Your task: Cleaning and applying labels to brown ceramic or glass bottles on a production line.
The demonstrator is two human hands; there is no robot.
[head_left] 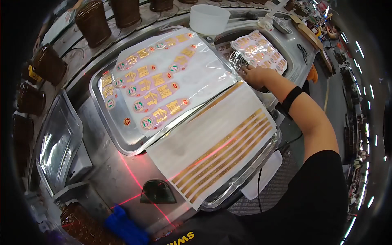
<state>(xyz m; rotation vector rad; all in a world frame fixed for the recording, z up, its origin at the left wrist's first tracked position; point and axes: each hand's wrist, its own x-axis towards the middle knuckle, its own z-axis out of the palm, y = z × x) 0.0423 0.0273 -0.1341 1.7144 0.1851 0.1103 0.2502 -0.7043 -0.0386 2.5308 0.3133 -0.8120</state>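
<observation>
My right hand [258, 76] reaches to the rim of a small metal basin [281, 43], fingers curled against crumpled clear plastic film [240, 60]. Its fingertips are partly hidden, but they appear closed on the film. Just beyond the hand, a sheet of pink and gold stickers [259, 48] lies over the basin. To the left, a larger sticker sheet [204, 67] with pink, gold and green labels rests on a metal tray [118, 143]. A white sheet with gold strips [222, 159] lies nearer me, over another tray. My left hand does not show.
Brown glossy jars [93, 24] line the far side and left. A white tub [209, 19] stands at the back. Near me are a dark half-round piece [158, 192] crossed by red laser lines, a blurred blue object [125, 225] and a brown jar [83, 222]. Scissors [302, 53] lie at right.
</observation>
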